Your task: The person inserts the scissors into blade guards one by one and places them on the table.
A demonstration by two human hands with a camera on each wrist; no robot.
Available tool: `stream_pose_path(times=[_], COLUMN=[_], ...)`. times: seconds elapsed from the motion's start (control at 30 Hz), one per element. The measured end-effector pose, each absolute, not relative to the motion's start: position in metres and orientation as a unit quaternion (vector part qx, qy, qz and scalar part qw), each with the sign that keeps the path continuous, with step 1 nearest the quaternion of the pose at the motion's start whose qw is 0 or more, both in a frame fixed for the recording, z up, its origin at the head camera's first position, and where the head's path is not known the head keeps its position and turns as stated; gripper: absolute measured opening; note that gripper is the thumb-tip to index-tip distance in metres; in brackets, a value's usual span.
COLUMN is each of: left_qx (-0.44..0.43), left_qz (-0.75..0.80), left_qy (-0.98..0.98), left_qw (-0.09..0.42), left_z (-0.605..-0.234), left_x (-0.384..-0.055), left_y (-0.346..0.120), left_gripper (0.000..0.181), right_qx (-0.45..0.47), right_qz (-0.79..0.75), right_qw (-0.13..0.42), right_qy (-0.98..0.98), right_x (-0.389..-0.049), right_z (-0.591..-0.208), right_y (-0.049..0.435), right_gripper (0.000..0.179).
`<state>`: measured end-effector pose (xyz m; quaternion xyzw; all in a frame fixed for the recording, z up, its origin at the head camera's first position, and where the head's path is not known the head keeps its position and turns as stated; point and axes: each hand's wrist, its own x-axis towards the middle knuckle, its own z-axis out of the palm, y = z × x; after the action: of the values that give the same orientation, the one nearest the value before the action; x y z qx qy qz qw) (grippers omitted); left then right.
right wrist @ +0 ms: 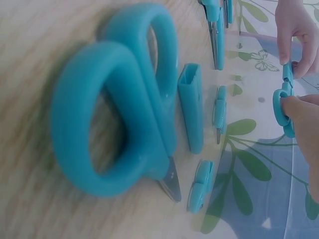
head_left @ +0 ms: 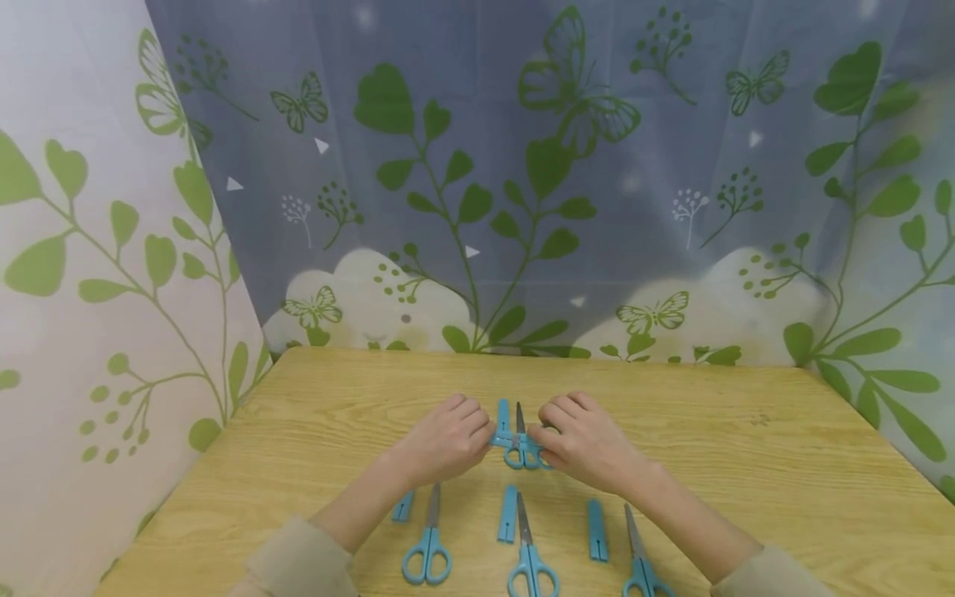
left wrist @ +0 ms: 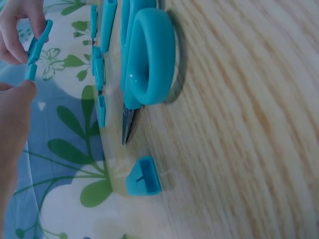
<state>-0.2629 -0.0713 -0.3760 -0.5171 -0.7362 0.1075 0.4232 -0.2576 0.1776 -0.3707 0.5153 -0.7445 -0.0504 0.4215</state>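
Both hands meet over the middle of the table around one pair of blue-handled scissors. My right hand (head_left: 585,444) grips the scissors' handles (right wrist: 280,107), with the thumb at a finger loop. My left hand (head_left: 451,439) pinches a blue blade cover (right wrist: 287,72) that lines up end to end with those handles. No bare blade shows between cover and handles in the right wrist view. Just below the hands in the head view lie another pair of scissors (head_left: 519,423), blade pointing away, and a second cover (head_left: 503,410) beside it.
Nearer the front edge lie three more scissors, at left (head_left: 428,551), middle (head_left: 532,568) and right (head_left: 643,576). Each has a loose cover on its left: left (head_left: 403,507), middle (head_left: 508,514), right (head_left: 597,531). A patterned cloth (head_left: 477,207) hangs behind the wooden table (head_left: 709,414).
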Motion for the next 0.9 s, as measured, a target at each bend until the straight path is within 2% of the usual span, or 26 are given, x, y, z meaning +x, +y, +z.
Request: stream_pose_path(times=[0.4, 0.9], left_qx=[-0.518, -0.515], left_qz=[0.103, 0.111], left_qy=[-0.739, -0.74], left_qw=[0.419, 0.418], left_z=[-0.3777, -0.3777], left_x=[-0.263, -0.2611], left_y=[-0.0706, -0.0702], left_gripper=[0.012, 0.012], right_qx=[0.51, 0.522], right_qz=[-0.059, -0.043], right_qw=[0.405, 0.416], right_qy=[-0.757, -0.743], right_x=[-0.2576, -0.2574], right_z=[-0.373, -0.3732], right_y=[0.1788, 0.1764], right_gripper=[0.024, 0.032])
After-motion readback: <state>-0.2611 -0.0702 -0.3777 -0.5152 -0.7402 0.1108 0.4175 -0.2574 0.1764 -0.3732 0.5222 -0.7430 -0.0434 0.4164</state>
